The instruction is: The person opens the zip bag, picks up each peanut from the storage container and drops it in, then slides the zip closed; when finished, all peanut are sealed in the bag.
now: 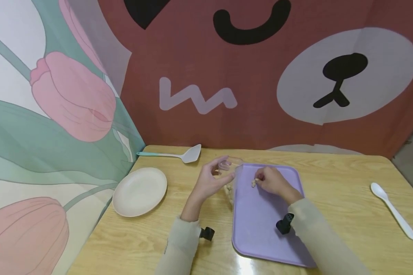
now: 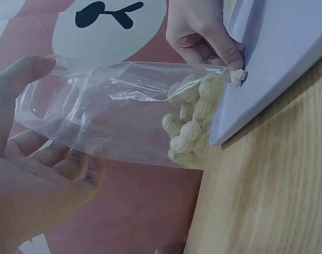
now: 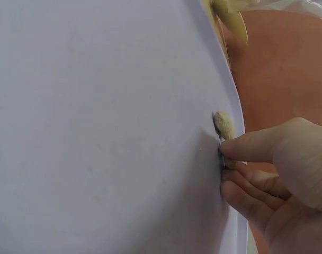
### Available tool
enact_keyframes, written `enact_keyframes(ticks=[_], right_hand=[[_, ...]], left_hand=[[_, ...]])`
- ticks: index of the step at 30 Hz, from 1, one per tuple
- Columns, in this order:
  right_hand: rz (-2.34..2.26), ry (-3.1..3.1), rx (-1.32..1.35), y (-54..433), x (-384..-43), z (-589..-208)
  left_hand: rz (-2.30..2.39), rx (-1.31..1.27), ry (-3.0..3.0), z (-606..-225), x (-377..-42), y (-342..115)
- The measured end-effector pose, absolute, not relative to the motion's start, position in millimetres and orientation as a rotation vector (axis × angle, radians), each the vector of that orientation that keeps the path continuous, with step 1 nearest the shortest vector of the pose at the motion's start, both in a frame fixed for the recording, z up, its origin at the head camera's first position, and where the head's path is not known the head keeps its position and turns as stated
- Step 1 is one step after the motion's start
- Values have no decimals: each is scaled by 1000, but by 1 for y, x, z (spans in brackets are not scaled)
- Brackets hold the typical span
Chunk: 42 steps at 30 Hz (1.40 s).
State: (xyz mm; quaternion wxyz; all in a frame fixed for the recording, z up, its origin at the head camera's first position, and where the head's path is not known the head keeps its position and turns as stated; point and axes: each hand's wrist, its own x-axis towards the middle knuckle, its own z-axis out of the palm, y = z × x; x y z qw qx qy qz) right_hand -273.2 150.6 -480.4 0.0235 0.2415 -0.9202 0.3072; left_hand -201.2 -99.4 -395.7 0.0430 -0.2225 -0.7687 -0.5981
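Observation:
My left hand [image 1: 208, 181] holds a clear plastic bag [image 2: 124, 106] near its top, thumb on one side and fingers on the other. Several unshelled peanuts [image 2: 190, 132] fill the bag's bottom, which hangs beside the left edge of a purple tray [image 1: 261, 233]. Over the far part of that tray, my right hand [image 1: 273, 181] pinches a peanut [image 3: 230, 163] between thumb and fingers, close to the surface. Another peanut [image 3: 223, 124] lies on the tray right beside the fingertips. The palm side of the right hand is hidden in the head view.
A cream plate [image 1: 139, 192] sits at the left of the wooden table [image 1: 340, 214]. Behind it lies a spatula [image 1: 191, 154] with a turquoise handle. A white spoon [image 1: 394, 212] rests at the far right. Printed curtains [image 1: 199, 126] border the back and left.

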Motion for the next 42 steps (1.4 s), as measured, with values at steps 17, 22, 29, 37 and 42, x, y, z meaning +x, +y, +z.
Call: enact_keyframes(ticks=[17, 22, 29, 37, 42], right_hand=[[1099, -2879, 681, 158, -261, -462], [1079, -2868, 663, 161, -257, -448], [1025, -2794, 682, 159, -253, -435], [951, -2723, 717, 155, -248, -420], [924, -2730, 717, 153, -246, -412]], left_hand=[[-1864, -655, -2325, -401, -204, -101], [-1875, -686, -2348, -381, -191, -100], [-1850, -689, -2353, -379, -189, -99], [-1862, -668, -2359, -380, -189, -100], [-1847, -653, -2365, -397, -202, -100]])
